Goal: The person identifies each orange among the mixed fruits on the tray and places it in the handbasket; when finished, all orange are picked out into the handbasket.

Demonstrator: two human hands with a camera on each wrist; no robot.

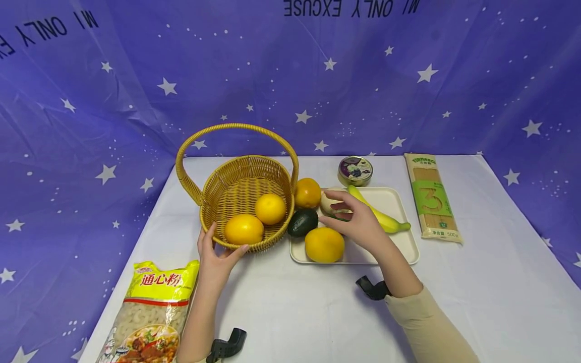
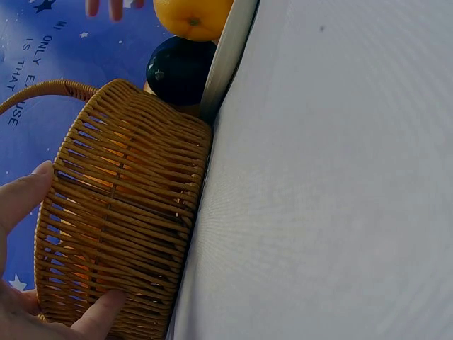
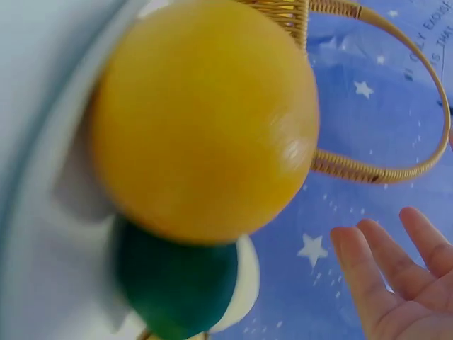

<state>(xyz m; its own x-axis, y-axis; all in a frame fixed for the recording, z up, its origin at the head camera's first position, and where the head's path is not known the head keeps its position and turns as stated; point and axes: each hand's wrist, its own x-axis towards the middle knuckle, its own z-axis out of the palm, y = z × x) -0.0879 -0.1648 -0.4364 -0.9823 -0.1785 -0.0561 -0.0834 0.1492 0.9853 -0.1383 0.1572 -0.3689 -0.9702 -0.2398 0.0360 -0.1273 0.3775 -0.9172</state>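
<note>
My left hand (image 1: 218,259) holds the near side of a wicker basket (image 1: 233,174), thumb at the rim and a finger against the woven outer wall (image 2: 134,205). Inside lie a rounder orange fruit (image 1: 271,208) and an oval one (image 1: 244,230). Over a cream tray (image 1: 401,252) hovers my right hand (image 1: 358,222), its fingers (image 3: 361,269) extended and holding nothing. Beneath it are a partly hidden whitish round item (image 1: 330,202) and something dark green. An avocado (image 1: 302,223), a yellow-orange fruit (image 1: 324,245), another orange (image 1: 307,193) and a banana (image 1: 388,220) lie around them.
A round tin (image 1: 355,171) stands behind the tray. To the right lies a noodle pack (image 1: 433,196), and a macaroni bag (image 1: 152,312) is at the front left. The basket's tall handle (image 1: 236,126) arches over it. A starry purple cloth (image 1: 290,75) hangs behind the table.
</note>
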